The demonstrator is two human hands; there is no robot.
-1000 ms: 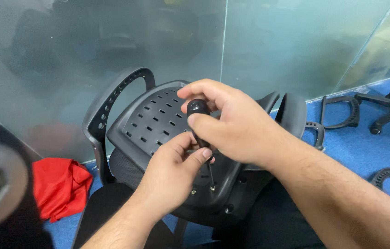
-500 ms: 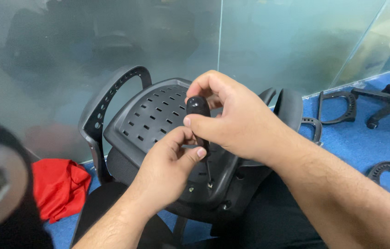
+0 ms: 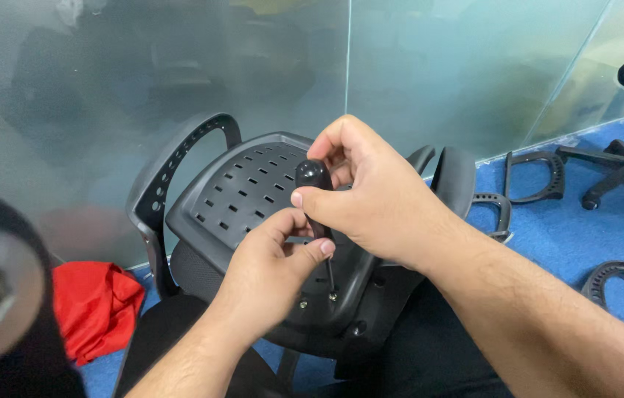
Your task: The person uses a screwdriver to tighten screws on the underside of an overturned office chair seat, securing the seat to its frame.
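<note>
a red cloth (image 3: 94, 309) lies on the blue floor at left. the left hand (image 3: 271, 269) pinches the screwdriver (image 3: 316, 203) low on its shaft, the right hand (image 3: 375, 188) grasps its smooth black handle. the tool looks light and stiff, with its tip on a screw in the hard plastic chair seat (image 3: 242, 188). loose armrests (image 3: 533, 177) lie at right.

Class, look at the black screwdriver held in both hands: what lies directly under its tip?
Under the screwdriver tip sits a screw in the black chair seat underside, another screw beside it. The left hand and right hand hide most of the shaft.
</note>
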